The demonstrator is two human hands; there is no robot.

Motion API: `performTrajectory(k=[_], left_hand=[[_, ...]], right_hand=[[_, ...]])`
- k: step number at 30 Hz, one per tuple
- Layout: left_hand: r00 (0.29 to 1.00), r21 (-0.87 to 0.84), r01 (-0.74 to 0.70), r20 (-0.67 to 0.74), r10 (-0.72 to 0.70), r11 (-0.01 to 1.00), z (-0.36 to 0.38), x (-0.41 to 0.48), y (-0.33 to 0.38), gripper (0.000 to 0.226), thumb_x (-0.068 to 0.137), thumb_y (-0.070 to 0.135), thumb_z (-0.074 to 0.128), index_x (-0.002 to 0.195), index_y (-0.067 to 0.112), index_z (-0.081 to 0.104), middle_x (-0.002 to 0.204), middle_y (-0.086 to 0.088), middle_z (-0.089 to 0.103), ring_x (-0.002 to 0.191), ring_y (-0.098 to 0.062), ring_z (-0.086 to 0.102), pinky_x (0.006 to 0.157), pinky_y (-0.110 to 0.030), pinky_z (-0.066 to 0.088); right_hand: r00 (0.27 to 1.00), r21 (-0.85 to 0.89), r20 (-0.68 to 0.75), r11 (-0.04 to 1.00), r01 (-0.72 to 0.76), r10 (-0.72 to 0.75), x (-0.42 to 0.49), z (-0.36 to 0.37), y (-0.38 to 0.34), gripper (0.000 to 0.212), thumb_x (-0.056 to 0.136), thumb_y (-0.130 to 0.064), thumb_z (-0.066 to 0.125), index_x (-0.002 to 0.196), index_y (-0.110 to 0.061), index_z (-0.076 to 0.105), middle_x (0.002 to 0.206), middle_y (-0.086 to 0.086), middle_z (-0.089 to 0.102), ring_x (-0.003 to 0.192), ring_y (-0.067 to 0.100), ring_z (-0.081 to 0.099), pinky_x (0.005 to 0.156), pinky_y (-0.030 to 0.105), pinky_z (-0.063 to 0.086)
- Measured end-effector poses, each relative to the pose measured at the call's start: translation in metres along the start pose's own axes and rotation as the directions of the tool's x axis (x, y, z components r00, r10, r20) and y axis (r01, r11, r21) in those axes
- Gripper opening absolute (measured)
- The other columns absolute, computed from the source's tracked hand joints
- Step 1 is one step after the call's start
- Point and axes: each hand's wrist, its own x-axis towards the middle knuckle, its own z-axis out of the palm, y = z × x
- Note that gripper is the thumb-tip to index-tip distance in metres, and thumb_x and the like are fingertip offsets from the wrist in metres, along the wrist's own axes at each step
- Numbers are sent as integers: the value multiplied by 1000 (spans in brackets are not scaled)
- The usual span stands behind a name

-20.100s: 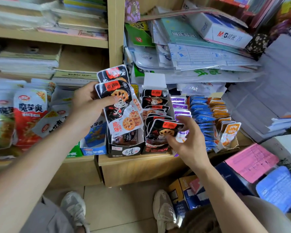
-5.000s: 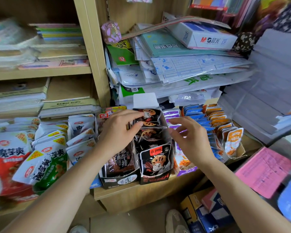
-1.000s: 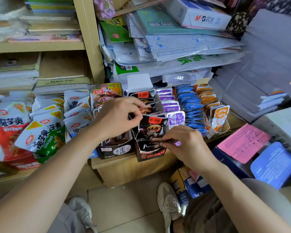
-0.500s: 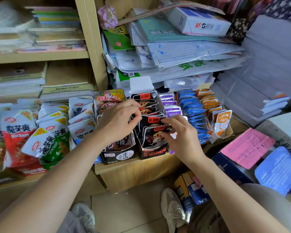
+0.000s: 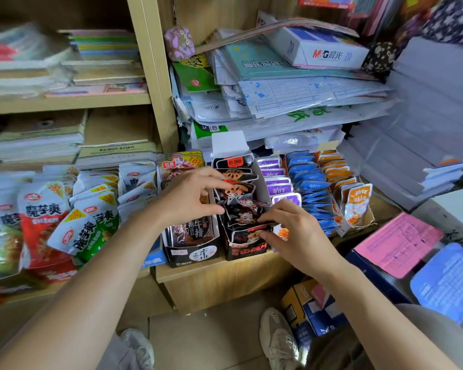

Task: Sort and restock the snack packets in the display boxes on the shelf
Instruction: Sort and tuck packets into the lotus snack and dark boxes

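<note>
The right hand [image 5: 300,233] has its fingers [image 5: 269,213] and thumb closed on the foremost of the black packets [image 5: 241,194], in the display box [image 5: 247,252] at the shelf [image 5: 225,276] edge. Just beyond, the left hand [image 5: 187,201] pinches the middle packets' side edges. They look like light, floppy, slick foil, best taken by the top seal. Past the fingers, the packets stand long-axis upright, leaning back, with their faces toward the person.
</note>
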Motion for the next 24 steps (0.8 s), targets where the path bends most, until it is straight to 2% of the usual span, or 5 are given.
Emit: performTrajectory(k=[8,11,14,17,24], left_hand=[[963,147,-86,-242,121,985,11,12,6,5,89,30,76,92,31,78,97,18,65,86,-8,61,77,-37,54],[950,90,-85,-293,108,992,11,15,-1,12,89,19,75,96,29,79,94,16,64,82,-3,59,80,-32,51],[943,79,-86,-316,107,993,11,16,-3,17,91,16,73,99,29,80,93,17,63,80,4,56,81,-26,44],[941,85,-91,-318,113,992,11,14,-5,20,92,13,72,103,28,79,94,18,61,77,4,57,71,-15,41],[960,111,-34,-274,64,993,11,8,-4,21,89,22,76,107,34,75,107,16,50,94,-10,55,84,-41,53]], right_hand=[[999,-104,-25,994,24,-27,11,6,0,25,84,-29,80,105,-23,68,150,-3,46,135,22,37,107,40,37],[1000,-48,0,999,13,-13,13,4,0,26,84,-28,81,107,-20,70,131,-7,64,123,13,52,105,35,42],[1000,-21,-21,1000,3,-3,13,0,-1,34,78,-24,86,108,-16,74,112,-6,70,108,7,58,95,7,41],[997,-22,-73,1000,21,-23,10,-6,-1,38,75,-28,87,108,-15,75,107,-6,70,104,5,57,93,11,45],[971,60,-234,998,-34,47,10,-20,-7,18,86,-21,79,100,-16,70,102,-7,63,102,7,60,83,11,47]])
